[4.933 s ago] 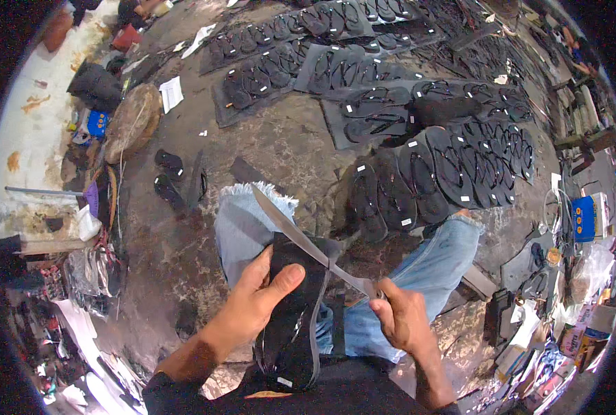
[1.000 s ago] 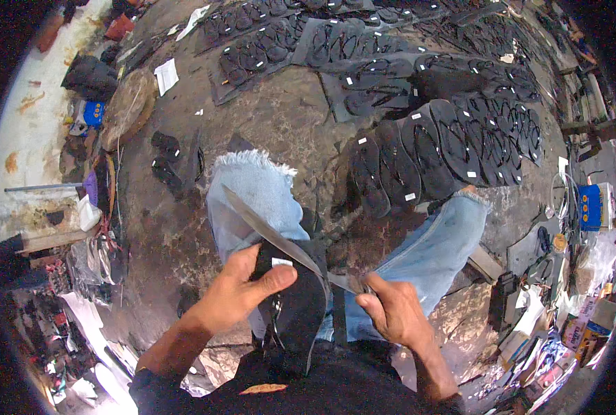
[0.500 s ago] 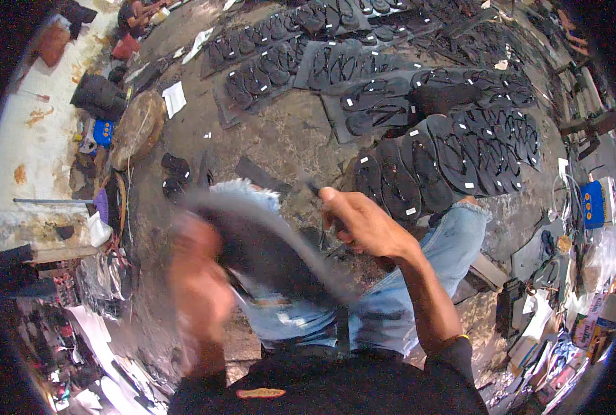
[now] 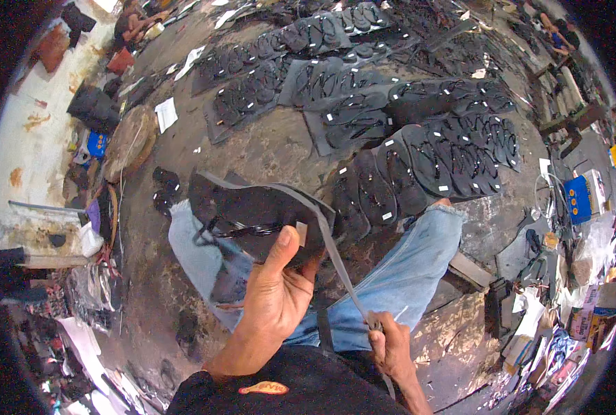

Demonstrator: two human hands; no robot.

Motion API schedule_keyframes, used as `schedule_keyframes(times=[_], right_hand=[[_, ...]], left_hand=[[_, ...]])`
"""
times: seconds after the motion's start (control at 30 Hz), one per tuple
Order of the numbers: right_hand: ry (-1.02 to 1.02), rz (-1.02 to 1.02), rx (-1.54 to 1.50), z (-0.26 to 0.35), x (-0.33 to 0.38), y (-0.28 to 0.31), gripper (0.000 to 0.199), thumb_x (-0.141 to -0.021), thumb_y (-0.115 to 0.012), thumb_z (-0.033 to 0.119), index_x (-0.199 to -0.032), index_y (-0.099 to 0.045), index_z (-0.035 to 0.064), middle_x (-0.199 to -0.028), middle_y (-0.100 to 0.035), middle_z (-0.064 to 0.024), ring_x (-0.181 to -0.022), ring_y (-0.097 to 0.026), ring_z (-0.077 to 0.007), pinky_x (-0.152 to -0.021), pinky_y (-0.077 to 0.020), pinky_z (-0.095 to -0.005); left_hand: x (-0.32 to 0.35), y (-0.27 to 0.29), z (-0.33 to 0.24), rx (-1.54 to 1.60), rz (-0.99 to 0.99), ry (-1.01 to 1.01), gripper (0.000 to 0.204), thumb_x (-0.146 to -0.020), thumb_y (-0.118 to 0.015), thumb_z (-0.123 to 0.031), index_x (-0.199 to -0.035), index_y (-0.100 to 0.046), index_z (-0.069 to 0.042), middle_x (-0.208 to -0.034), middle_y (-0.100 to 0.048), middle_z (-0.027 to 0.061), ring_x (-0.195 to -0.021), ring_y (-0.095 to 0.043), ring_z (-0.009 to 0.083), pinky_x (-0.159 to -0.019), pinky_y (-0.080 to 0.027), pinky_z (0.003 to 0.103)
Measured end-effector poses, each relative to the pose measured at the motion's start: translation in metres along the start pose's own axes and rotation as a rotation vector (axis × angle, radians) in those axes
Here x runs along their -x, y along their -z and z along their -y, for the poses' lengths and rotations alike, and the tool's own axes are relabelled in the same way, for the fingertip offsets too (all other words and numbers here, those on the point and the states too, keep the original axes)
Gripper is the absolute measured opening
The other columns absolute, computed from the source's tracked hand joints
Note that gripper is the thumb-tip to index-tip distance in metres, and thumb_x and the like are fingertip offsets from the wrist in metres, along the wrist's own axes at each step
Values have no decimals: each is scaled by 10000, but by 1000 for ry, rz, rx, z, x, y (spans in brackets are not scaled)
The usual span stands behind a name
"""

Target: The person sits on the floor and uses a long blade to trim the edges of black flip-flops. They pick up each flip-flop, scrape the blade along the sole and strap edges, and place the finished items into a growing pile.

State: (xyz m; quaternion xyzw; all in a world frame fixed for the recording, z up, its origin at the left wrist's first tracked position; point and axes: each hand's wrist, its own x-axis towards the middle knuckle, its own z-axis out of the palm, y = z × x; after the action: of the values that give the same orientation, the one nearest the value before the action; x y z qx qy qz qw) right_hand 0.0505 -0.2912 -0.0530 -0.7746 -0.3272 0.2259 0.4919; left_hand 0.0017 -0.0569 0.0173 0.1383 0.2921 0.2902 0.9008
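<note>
In front of my lap my left hand [image 4: 278, 294] grips a black sandal [image 4: 249, 211], thumb on top beside a small pale label. Thin dark straps cross the sandal's upper face. A long grey strip [image 4: 339, 266] runs along the sandal's far edge and down to my right hand [image 4: 389, 342], which is closed around its lower part. A small dark bit shows at the right fingers; I cannot make out what it is. Both my knees, in ripped blue jeans [image 4: 412, 252], are spread on either side.
Rows of black sandals [image 4: 425, 169] with white tags cover the floor ahead and to the right. A round wooden block [image 4: 129, 142] stands at the left. A blue box [image 4: 579, 200] and piled scraps lie at the right. Other people sit at the far edges.
The blurred dark piece in my left hand is now seen as a sandal, held steadier. My right hand has come down and toward me, now pulling on the grey strip.
</note>
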Motion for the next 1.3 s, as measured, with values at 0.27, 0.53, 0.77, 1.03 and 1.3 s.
schedule_keyframes(times=[0.27,0.53,0.77,1.03,1.3], right_hand=[[-77,132,249,-7,-46,26,387,-1003,-595,446,-1041,-580,61,-759,-647,-225,-723,-643,-475,-612,-459,-553],[-62,450,155,25,-108,36,342,-1011,-583,414,-1067,-571,77,-756,-650,-255,-745,-630,-503,-645,-461,-585],[77,205,36,30,-133,-12,326,-1043,-549,352,-1113,-604,39,-769,-649,-265,-751,-613,-515,-669,-474,-560],[-123,-4,-315,-10,-92,1,542,-1075,-418,510,-1015,-603,3,-651,-547,-55,-537,-492,-152,-510,-386,-323],[-527,-206,-887,-32,-44,-2,546,-1068,-449,560,-1056,-556,25,-642,-489,-31,-497,-469,-109,-455,-390,-278]], left_hand=[[8,35,14,-230,-54,55,375,-919,-708,-2,-1276,-624,-81,-1240,-696,79,-1138,-684,235,-933,-626,449],[11,49,8,-471,3,110,679,-801,-723,105,-1421,-503,-61,-1294,-646,116,-1146,-670,289,-1016,-562,436],[30,78,0,-847,126,148,645,-796,-789,63,-1378,-525,-27,-1265,-654,94,-1149,-649,230,-1046,-525,399],[-98,57,-28,48,129,-217,365,-1021,-630,-339,-1322,-615,-134,-1294,-671,129,-1248,-612,287,-1106,-472,499],[-208,167,172,-831,-195,174,547,-865,-808,-442,-1197,-632,-45,-1152,-693,110,-1072,-654,243,-908,-517,448]])
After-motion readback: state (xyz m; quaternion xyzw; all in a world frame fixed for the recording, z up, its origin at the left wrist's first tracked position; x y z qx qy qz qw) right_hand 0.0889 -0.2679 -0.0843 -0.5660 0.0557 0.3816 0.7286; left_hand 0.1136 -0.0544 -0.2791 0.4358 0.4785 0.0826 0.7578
